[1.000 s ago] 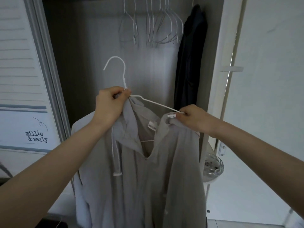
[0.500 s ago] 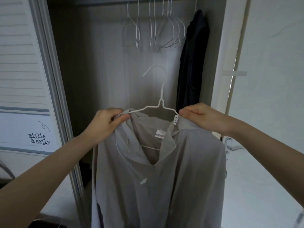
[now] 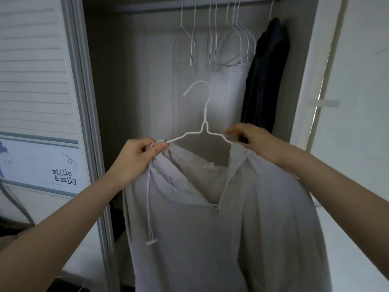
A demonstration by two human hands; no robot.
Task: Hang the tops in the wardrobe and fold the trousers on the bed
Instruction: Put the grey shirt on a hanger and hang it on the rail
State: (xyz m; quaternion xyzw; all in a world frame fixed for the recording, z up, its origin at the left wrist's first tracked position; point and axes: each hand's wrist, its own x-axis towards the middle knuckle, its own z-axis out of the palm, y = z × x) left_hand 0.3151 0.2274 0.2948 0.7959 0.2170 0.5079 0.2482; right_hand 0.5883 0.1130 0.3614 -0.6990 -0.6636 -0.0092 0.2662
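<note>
A light grey hooded top (image 3: pixel 242 218) hangs on a white wire hanger (image 3: pixel 205 123) in front of the open wardrobe. My left hand (image 3: pixel 136 159) pinches the top's left shoulder fabric at the hanger's left arm. My right hand (image 3: pixel 252 140) pinches the right side of the collar at the hanger's right arm. The hanger's hook stands upright, well below the wardrobe rail (image 3: pixel 210 3). A drawstring (image 3: pixel 149 207) dangles from the hood on the left.
Several bare wire hangers (image 3: pixel 227 43) hang on the rail. A dark garment (image 3: pixel 265 76) hangs at the rail's right end. A sliding door (image 3: pixel 37 102) with slats stands on the left, a white door (image 3: pixel 357 123) on the right.
The hanger has swung from tilted left to upright and centred in the collar. Both hands now hold the top at its two shoulders, and the top hangs squarer.
</note>
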